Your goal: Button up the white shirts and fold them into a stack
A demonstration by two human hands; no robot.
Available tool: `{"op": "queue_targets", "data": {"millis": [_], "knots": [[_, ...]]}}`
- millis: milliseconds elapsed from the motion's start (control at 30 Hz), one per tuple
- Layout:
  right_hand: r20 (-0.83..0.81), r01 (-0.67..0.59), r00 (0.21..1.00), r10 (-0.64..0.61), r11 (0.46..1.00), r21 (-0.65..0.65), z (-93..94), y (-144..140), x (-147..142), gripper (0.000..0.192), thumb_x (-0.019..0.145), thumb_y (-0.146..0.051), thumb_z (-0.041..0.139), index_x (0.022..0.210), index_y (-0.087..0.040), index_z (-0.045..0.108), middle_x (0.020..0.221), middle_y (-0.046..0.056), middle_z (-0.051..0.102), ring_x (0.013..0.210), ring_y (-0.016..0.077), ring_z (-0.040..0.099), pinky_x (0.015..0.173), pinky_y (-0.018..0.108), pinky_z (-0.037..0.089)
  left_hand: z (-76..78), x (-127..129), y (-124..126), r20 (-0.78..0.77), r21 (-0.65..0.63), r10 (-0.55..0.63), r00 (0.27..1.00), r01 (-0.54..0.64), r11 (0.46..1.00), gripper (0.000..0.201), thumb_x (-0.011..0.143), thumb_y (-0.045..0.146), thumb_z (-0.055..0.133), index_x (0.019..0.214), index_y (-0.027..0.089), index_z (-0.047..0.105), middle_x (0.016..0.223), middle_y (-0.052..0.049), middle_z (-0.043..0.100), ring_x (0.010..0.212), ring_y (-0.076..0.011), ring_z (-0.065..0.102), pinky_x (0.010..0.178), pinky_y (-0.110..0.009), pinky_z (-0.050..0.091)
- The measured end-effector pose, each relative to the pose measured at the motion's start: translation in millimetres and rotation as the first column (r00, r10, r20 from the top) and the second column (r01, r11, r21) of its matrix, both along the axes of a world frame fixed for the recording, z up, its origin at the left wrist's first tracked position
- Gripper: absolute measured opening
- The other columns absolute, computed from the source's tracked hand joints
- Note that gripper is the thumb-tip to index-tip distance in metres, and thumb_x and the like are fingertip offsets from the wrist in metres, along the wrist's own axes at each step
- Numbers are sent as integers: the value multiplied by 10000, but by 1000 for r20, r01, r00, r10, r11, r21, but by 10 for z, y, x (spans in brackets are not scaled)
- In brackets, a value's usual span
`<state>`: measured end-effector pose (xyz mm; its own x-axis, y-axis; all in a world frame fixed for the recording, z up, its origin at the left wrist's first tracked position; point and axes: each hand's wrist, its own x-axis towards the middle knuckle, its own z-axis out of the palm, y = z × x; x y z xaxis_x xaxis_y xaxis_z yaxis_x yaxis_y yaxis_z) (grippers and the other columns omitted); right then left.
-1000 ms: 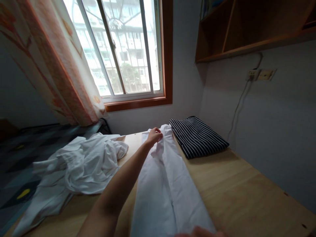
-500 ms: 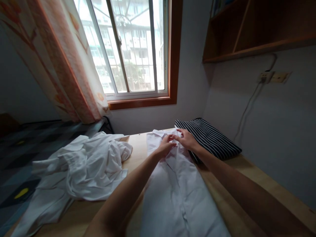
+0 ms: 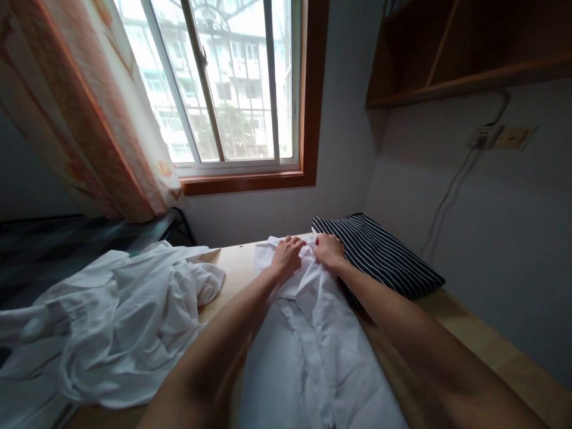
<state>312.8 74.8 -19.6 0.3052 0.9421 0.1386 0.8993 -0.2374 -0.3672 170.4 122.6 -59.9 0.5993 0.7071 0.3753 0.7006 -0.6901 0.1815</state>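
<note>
**Both hands at the far end of the white shirt**

Your left hand (image 3: 286, 256) lies palm down on the far end of the white shirt (image 3: 313, 345), fingers spread and curled over the cloth, pressing it to the worktop (image 3: 473, 336). Whether it pinches a fold or only presses, you cannot tell from this angle. Your right hand (image 3: 329, 250) sits just beside it, at about 3 o'clock from the left, its fingers bent onto the same end of the shirt; the two hands almost touch. Again the cloth hides the fingertips, so a true grip cannot be told.

The white shirt runs as a long strip from 6 o'clock, near your body, up to the hands at 12 o'clock, lying between your two forearms. Its near part is smooth; the part under the hands is bunched and creased.

At 2 o'clock from the hands lies a folded dark striped garment (image 3: 379, 256), touching the shirt's far right edge. At 9 o'clock a crumpled heap of white cloth (image 3: 120, 322) spreads over the left edge of the worktop. Beyond the worktop are the window (image 3: 223, 89) and a patterned curtain (image 3: 80, 113); a wooden shelf (image 3: 447, 53) hangs at upper right.
</note>
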Motion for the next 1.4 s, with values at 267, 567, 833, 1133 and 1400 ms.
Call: {"op": "queue_targets", "data": {"millis": [267, 567, 833, 1133, 1400], "knots": [[-395, 126, 917, -50, 977, 169, -179, 11, 213, 171, 755, -234, 591, 865, -184, 713, 919, 63, 738, 875, 219, 680, 743, 262, 480, 16, 38, 249, -312, 226, -15, 950, 89, 970, 240, 892, 197, 462, 893, 132, 692, 1012, -146, 662, 1011, -289, 541, 848, -421, 413], [-334, -79, 933, 135, 981, 175, -331, 51, 32, 325, 815, -252, 543, 1101, -189, 685, 1039, 75, 723, 991, 222, 655, 882, 313, 452, 96, 175, 456, 117, -165, 408, 905, -388, 907, 352, 930, 340, 412, 969, 203, 735, 968, -109, 728, 843, -225, 653, 699, -294, 450], [-143, -169, 976, 166, 986, -5, -402, 256, -223, 331, 876, -165, 418, 1056, -84, 684, 1181, 210, 642, 1185, 322, 541, 1033, 475, 327, 110, 177, 396, 149, -81, 174, 973, -164, 983, 281, 886, 327, 510, 898, 219, 770, 956, -91, 738, 867, -214, 652, 773, -276, 452], [-182, -708, 651, 737, 676, 204, -391, -843, 273, 499, 948, -382, 411, 1380, -146, 497, 1463, 125, 439, 1370, 228, 368, 1153, 406, 250, -43, -17, 228, 12, -239, -131, 991, 130, 962, 493, 974, 417, 288, 886, 190, 717, 988, -52, 725, 1029, -216, 623, 925, -312, 436], [-2, -795, 598, 802, 593, -129, -525, -1788, 123, 838, 893, -661, 388, 1511, -114, 245, 1568, 158, 185, 1458, 300, 130, 1186, 491, 105, 229, 37, -251, -158, -182, -33, 987, 3, 983, 505, 971, 474, 331, 1295, 158, 556, 1421, -127, 490, 1381, -281, 347, 1109, -432, 288]]}}
